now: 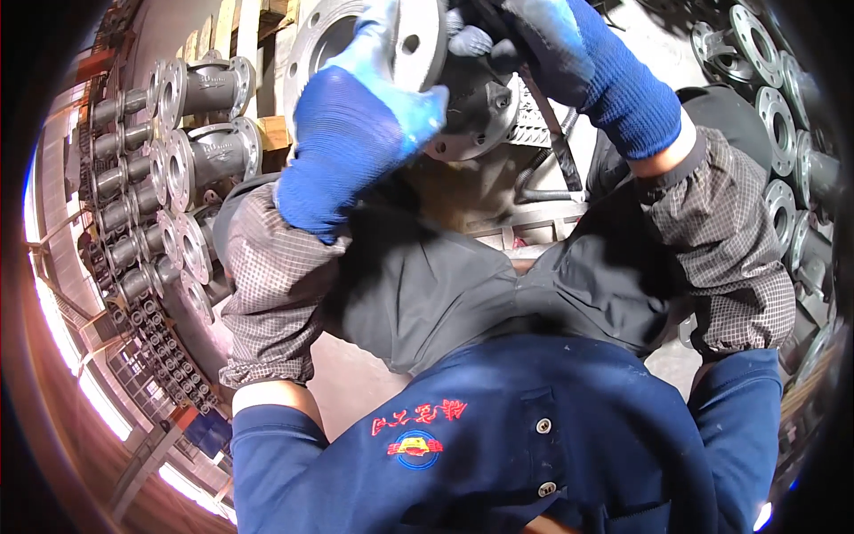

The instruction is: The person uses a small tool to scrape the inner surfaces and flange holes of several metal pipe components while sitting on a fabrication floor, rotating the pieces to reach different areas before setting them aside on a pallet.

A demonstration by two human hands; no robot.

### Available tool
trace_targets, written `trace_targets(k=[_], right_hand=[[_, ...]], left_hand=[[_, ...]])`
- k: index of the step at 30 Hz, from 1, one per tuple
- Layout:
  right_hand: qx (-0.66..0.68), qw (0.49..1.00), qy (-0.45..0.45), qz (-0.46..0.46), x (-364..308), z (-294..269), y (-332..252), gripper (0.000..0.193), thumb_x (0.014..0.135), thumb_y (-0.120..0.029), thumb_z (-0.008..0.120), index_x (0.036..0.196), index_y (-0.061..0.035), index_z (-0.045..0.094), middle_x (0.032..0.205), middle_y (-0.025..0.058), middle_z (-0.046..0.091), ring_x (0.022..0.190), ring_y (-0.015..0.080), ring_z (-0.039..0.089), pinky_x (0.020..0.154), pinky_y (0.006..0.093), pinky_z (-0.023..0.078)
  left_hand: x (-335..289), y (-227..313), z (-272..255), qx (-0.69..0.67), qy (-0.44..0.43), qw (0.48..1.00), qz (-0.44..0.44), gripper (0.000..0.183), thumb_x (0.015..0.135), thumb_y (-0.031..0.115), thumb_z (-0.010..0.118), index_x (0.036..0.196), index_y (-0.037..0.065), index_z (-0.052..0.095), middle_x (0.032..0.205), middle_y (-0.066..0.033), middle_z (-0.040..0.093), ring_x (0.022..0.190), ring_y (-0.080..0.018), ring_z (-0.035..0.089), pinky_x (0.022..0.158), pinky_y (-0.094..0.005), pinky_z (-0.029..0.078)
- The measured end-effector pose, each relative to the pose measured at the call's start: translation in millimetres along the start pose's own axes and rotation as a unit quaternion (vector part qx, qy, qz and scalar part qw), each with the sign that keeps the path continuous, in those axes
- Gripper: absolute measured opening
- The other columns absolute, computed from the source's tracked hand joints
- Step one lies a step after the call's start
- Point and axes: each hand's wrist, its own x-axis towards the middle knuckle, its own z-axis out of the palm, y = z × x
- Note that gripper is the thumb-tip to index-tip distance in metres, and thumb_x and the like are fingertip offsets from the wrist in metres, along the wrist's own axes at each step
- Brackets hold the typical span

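Observation:
My left hand, in a blue coated glove, grips the rim of a grey flanged metal valve body at the top of the view. Its thumb points right across the flange, and the fingertips are cut off by the upper edge. My right hand, in a matching glove, is just to the right. Its fingers are curled around something dark beside the casting, too shadowed to name. A darker round flange with bolt holes shows below and between the hands.
Rows of grey flanged castings stand on the left, beside wooden pallet boards. More flanged castings are stacked on the right. A black hose and a metal frame lie between my knees.

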Motion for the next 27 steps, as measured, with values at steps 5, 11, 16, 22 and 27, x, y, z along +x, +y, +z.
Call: trace_targets(k=[5, 11, 16, 22, 27], right_hand=[[0.238, 0.96, -0.093, 0.118, 27, -10, -17, 0.03, 0.096, -0.019, 0.042, 0.115, 0.0008, 0.055, 0.097, 0.006, 0.063, 0.081, 0.0092, 0.058, 0.064, 0.0214, 0.045], [0.194, 0.916, 0.143, 0.322, 9, -32, -12, 0.024, 0.091, -0.008, 0.048, 0.107, 0.0047, 0.062, 0.102, 0.0111, 0.064, 0.087, 0.0187, 0.065, 0.065, 0.0239, 0.051], [-0.047, 0.93, 0.026, 0.363, -63, -44, 10, 0.035, 0.087, -0.008, 0.054, 0.121, -0.0016, 0.057, 0.105, 0.0085, 0.066, 0.084, 0.0132, 0.065, 0.068, 0.0251, 0.053], [-0.212, 0.94, -0.052, 0.264, -112, -18, -3, 0.048, 0.074, 0.009, 0.055, 0.119, -0.0081, 0.061, 0.099, 0.0154, 0.066, 0.086, 0.0259, 0.065, 0.076, 0.0311, 0.051], [-0.246, 0.932, -0.084, 0.252, -106, -6, -7, 0.049, 0.077, 0.015, 0.049, 0.123, -0.0014, 0.057, 0.113, 0.0148, 0.063, 0.103, 0.0216, 0.061, 0.086, 0.0281, 0.048]], left_hand=[[-13, -18, -15, -0.162, -0.016, 0.972, -0.168, 0.073, 0.07, 0.012, 0.068, 0.138, 0.01, 0.043, 0.118, -0.0152, 0.061, 0.101, -0.0161, 0.059, 0.089, -0.0283, 0.047], [-39, -49, -24, -0.217, 0.015, 0.951, -0.221, 0.069, 0.071, 0.006, 0.063, 0.137, 0.008, 0.044, 0.121, -0.0131, 0.059, 0.102, -0.0137, 0.057, 0.088, -0.0278, 0.047], [-30, -43, -34, -0.228, -0.009, 0.926, -0.301, 0.067, 0.073, 0.006, 0.064, 0.137, 0.009, 0.045, 0.123, -0.0092, 0.059, 0.103, -0.0117, 0.056, 0.089, -0.0259, 0.046], [-37, -64, -25, -0.214, 0.036, 0.949, -0.227, 0.066, 0.074, 0.004, 0.064, 0.137, 0.01, 0.045, 0.124, -0.0091, 0.058, 0.106, -0.0118, 0.055, 0.093, -0.0263, 0.044], [-27, -46, -40, -0.201, 0.027, 0.947, -0.248, 0.067, 0.071, 0.011, 0.064, 0.133, -0.004, 0.044, 0.12, -0.0176, 0.059, 0.106, -0.0145, 0.055, 0.091, -0.0254, 0.043]])
